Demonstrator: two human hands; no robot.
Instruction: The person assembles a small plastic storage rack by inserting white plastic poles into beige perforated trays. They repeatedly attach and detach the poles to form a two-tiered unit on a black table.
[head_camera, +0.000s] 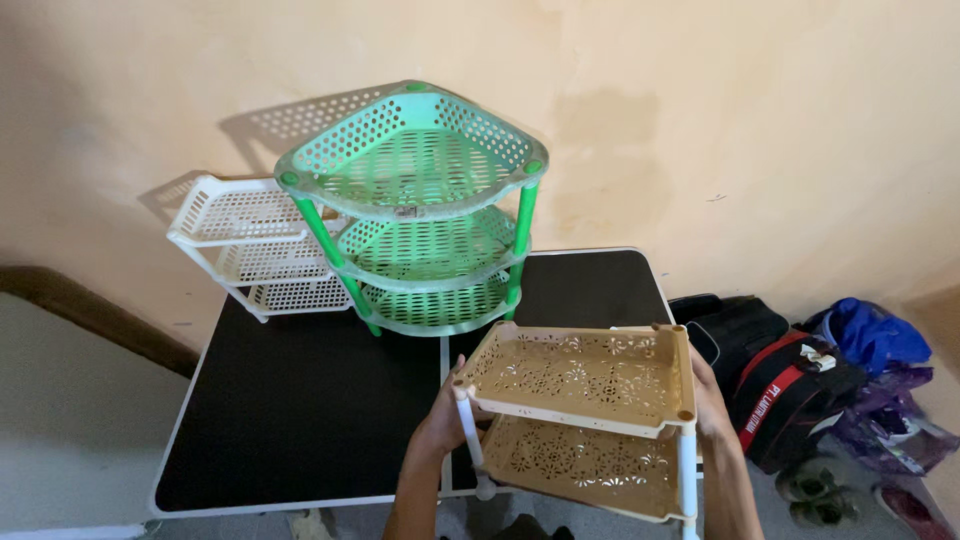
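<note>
Tan plastic rack (590, 385), left hand (445, 420) and right hand (708, 400) grip clamped on its sides

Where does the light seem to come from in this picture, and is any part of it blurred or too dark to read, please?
Head view: light comes from the front, throwing perforated shadows of the green rack and white rack up-left on the wall; the tan rack and both hands, left and right, are sharp; bags on the floor are dim.
</note>
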